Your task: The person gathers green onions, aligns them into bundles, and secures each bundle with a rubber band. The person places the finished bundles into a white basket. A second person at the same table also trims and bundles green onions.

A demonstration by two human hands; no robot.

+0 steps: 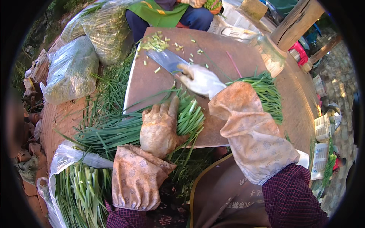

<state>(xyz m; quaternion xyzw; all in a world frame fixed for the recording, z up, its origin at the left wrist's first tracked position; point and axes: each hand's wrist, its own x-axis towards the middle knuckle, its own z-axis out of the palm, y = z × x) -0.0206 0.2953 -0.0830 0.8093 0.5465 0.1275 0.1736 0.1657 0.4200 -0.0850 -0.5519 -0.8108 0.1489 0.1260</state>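
Note:
My left hand, in a stained glove, lies across a bunch of garlic chives with its fingers over the far side and the thumb on the near side. The pale stem ends point right; the long green leaves trail left off a brown board. In a white glove, my right hand grips a cleaver whose wide blade rests nearly flat, pointing far left. Its handle is mostly hidden under the hand. Cut stem pieces lie beyond the blade tip. Another chive bunch sits beside my right sleeve.
A plastic bag of chives stands open at my lower left. Loose leaves spread beside the board, near filled plastic bags. A glazed jar and a wooden post stand far right. Across the board sits a person.

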